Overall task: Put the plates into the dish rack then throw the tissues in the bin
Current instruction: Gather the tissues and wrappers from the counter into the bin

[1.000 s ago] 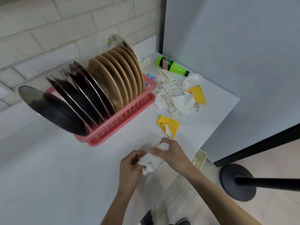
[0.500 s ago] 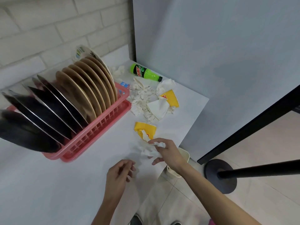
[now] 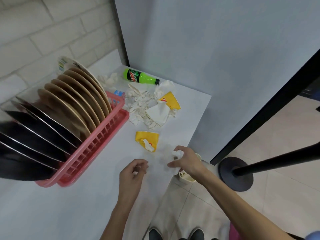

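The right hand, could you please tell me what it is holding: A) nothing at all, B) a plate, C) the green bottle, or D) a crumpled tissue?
D: the right hand has its fingers curled round a crumpled white tissue.

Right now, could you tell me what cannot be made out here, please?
Head view:
Bin: mostly hidden by the right hand, gripping a tissue, and the table edge.
Dark plates: blurred, cut by the left edge; count uncertain.
Blue-labelled bottle: largely behind the dish rack.
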